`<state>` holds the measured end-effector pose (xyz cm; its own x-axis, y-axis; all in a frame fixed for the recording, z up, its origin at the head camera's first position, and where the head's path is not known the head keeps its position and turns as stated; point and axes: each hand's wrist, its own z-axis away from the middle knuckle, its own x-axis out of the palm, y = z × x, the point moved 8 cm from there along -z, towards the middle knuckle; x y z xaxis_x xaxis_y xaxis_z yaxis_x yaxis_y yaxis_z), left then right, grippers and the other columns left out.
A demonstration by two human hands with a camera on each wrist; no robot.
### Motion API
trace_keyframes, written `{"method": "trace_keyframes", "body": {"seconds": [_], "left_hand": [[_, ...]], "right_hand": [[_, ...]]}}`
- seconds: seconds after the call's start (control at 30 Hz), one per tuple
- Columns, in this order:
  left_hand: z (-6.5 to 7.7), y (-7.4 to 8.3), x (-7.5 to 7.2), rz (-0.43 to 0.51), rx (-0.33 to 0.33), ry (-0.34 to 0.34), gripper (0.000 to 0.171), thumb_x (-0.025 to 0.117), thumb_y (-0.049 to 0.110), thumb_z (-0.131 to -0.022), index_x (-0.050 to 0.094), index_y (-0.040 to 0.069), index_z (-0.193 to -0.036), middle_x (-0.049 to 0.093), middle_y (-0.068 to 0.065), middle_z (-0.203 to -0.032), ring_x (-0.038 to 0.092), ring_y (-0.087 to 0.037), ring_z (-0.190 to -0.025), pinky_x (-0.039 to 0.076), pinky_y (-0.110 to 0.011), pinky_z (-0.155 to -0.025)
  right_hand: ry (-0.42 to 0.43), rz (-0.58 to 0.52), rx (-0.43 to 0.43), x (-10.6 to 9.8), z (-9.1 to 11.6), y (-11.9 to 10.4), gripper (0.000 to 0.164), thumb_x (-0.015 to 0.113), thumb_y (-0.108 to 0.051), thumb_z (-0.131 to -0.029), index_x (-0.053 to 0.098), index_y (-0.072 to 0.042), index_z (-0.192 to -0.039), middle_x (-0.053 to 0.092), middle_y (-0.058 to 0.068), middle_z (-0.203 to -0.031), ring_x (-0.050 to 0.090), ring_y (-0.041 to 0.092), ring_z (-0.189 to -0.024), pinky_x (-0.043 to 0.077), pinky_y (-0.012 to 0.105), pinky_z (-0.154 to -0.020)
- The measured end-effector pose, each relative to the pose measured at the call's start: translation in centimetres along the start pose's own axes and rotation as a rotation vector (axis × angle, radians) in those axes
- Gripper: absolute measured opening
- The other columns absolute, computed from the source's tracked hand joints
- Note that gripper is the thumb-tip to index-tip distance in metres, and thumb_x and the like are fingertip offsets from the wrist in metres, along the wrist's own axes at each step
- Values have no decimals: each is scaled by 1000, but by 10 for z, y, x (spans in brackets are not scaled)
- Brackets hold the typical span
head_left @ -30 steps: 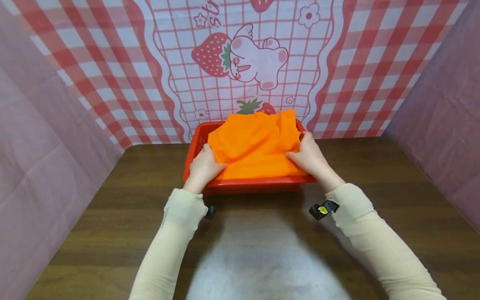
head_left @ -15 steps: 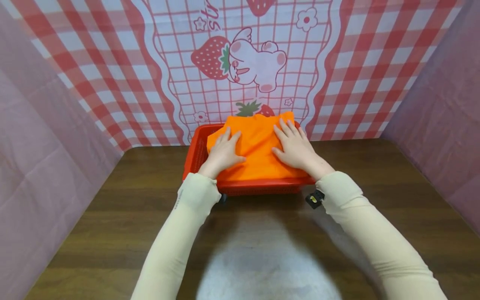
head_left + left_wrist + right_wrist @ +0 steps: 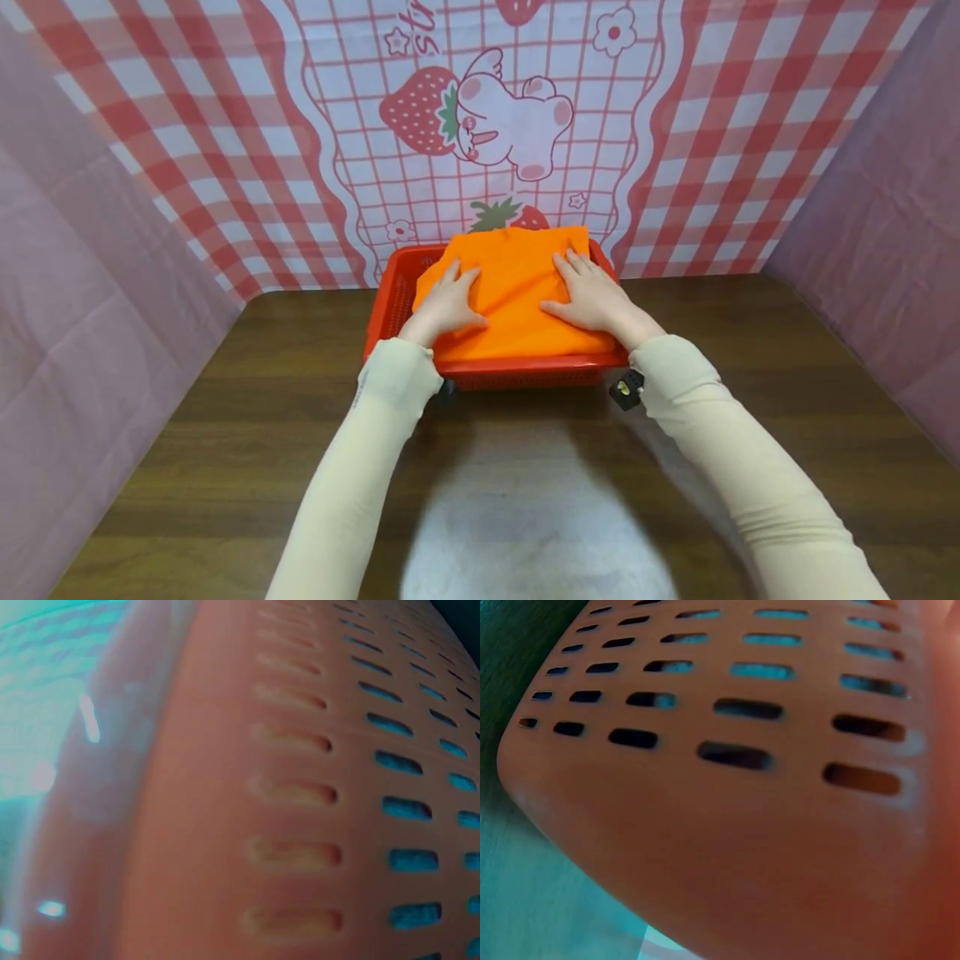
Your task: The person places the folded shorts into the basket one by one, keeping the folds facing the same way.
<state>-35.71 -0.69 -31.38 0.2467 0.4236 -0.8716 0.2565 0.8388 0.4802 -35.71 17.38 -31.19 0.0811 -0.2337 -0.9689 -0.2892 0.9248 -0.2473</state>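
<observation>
An orange piece of folded cloth [image 3: 517,325], perhaps a garment, lies in a red plastic basket [image 3: 384,312] near the back of the table. On the cloth's left part rests my left hand [image 3: 448,308], its fingers spread and straight. My right hand [image 3: 592,296] lies flat on the right part, fingers pointing toward the back. In the left wrist view the slotted basket wall [image 3: 202,787] fills most of the picture and the hand is out of sight. The right wrist view likewise holds a slotted basket wall [image 3: 705,825], close up, with no hand showing.
The brown wooden table [image 3: 225,467] extends in front of the basket and to both sides. Right behind the basket hangs a red-and-white checked curtain with strawberry prints [image 3: 480,125]. Pink cloth walls [image 3: 97,292] stand at left and right.
A second ago both hands gripped the cloth at its side edges. They let go and moved inward onto its top with fingers spread. Since half a second ago the right hand has shifted slightly.
</observation>
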Motion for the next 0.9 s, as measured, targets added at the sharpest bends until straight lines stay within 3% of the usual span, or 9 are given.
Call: {"method": "trace_keyframes", "body": {"seconds": [0.2, 0.63, 0.9], "left_hand": [[-6, -4, 5, -8, -3, -40, 81, 68, 29, -79, 22, 19, -146, 3, -9, -153, 24, -32, -134, 23, -45, -108], [-11, -3, 17, -77, -1, -151, 80, 67, 29, -80, 22, 16, -146, 0, -11, -152, 25, -32, -133, 32, -42, -103], [-6, -5, 19, -82, -11, -142, 81, 66, 30, -81, 19, 18, -146, -1, -11, -153, 23, -32, -134, 27, -44, -106]], "right_hand": [[-49, -38, 13, 6, -3, 5, 81, 51, -46, -87, 13, -6, -146, 12, 20, -150, 12, 38, -137, 10, 51, -110], [-164, -22, 31, 18, -4, 9, 77, 46, -45, -90, 14, -4, -146, 14, 23, -149, 15, 39, -135, 13, 52, -109], [-128, -20, 21, 17, 0, 6, 76, 47, -45, -89, 15, -4, -145, 14, 22, -149, 14, 39, -136, 11, 51, -109]]}}
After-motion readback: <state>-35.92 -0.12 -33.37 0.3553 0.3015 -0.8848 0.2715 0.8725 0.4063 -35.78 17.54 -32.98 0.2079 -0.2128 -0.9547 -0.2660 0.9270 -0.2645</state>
